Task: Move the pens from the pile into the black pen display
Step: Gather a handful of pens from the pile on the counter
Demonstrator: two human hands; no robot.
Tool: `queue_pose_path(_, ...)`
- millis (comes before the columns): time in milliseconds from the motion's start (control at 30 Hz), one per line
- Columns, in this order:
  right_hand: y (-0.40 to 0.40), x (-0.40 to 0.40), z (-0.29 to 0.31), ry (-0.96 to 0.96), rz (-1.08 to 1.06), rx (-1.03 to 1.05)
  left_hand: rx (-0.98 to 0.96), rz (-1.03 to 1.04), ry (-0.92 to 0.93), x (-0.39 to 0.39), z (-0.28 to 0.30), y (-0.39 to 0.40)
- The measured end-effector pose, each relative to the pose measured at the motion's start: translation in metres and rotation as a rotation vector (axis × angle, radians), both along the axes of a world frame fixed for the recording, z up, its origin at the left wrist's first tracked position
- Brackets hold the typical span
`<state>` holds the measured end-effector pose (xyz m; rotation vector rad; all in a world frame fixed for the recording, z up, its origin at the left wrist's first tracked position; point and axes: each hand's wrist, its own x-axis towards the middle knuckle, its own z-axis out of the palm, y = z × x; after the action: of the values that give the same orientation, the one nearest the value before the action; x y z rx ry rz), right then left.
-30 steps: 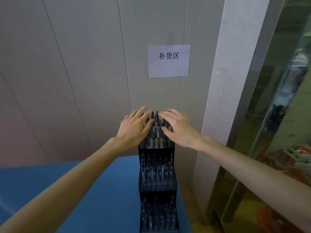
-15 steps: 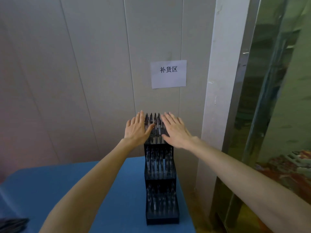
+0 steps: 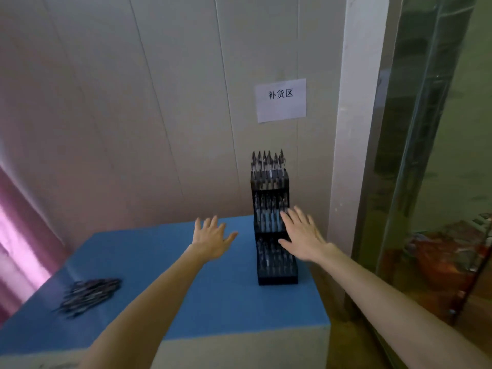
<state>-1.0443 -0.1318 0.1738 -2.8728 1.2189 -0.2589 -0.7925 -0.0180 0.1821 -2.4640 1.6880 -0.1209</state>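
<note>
Pale panelled wall (image 3: 159,102), paper sign (image 3: 281,100), blue table (image 3: 213,302), pink curtain (image 3: 16,235)

The head view is moderately lit and soft, with a pink-magenta glow bleeding in at the lower left edge of the frame, washing out detail there. The wall panels (image 3: 159,102) curve outward toward the edges, showing wide-angle distortion. The pile of pens (image 3: 89,295) at lower left is smeared by blur, its separate pens hard to tell. The glass (image 3: 439,155) at right carries greenish reflections. The black pen display (image 3: 274,235) reads dark, with little detail in its tiers.
</note>
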Motion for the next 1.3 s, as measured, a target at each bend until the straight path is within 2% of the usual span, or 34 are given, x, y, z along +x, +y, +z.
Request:
queue_pose_path(133,0.046,0.009,-0.022,-0.014,0.068,0.057,0.066,0.063,0.036,0.022,-0.019,0.06)
queue_pose_path(367,0.102,0.074,-0.06,0.117,0.149,0.15,0.111,0.186,0.091,0.081,-0.049,0.153)
queue_pose_path(533,0.135,0.182,-0.074,0.162,0.175,0.228,0.149,0.225,0.129,0.145,-0.06,0.221)
queue_pose_path(667,0.18,0.291,-0.085,0.088,0.17,0.441,0.16,0.298,0.166,0.22,-0.075,0.279)
queue_pose_path(767,0.221,0.37,-0.091,0.096,0.262,0.523,0.208,0.349,0.175,0.281,-0.083,0.318)
queue_pose_path(867,0.261,0.433,-0.095,0.117,0.38,0.483,0.216,0.388,0.191,0.339,-0.094,0.348)
queue_pose_path(1033,0.302,0.504,-0.109,0.184,0.454,0.409,0.197,0.417,0.256,0.405,-0.115,0.377)
queue_pose_path(1300,0.273,0.588,-0.123,0.11,0.416,0.39,0.048,0.413,0.339,0.473,-0.15,0.36)
